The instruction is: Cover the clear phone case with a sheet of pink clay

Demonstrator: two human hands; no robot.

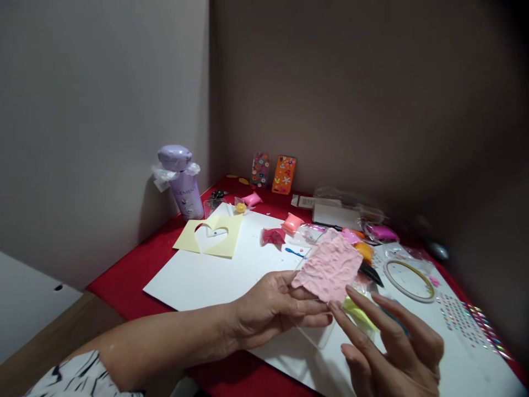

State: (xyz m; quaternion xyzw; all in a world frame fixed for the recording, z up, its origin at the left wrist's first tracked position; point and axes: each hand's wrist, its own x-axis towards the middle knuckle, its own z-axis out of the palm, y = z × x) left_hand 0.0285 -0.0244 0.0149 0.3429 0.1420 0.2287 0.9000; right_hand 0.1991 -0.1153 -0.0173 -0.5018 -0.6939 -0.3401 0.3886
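My left hand (273, 309) grips a clear phone case (320, 339) from below and the side, fingers stretched beneath it. A rough, lumpy layer of pale pink clay (330, 264) covers the upper part of the case, while its lower end shows see-through. My right hand (392, 342) is held at the lower right with fingers apart. One of its fingertips touches, or nearly touches, the clay's bottom edge. Just beyond the case lie a blue plastic tool (295, 252) and a red clay packet (273, 237).
A white board (182, 281) lies on a red cloth (124, 281). Yellow paper with a heart cut-out (185, 237) and a lilac bottle (188, 193) are on the left. Decorated phone cases (284, 175) lean at the back. Tape rolls (409, 281) and gem stickers (458, 317) lie right.
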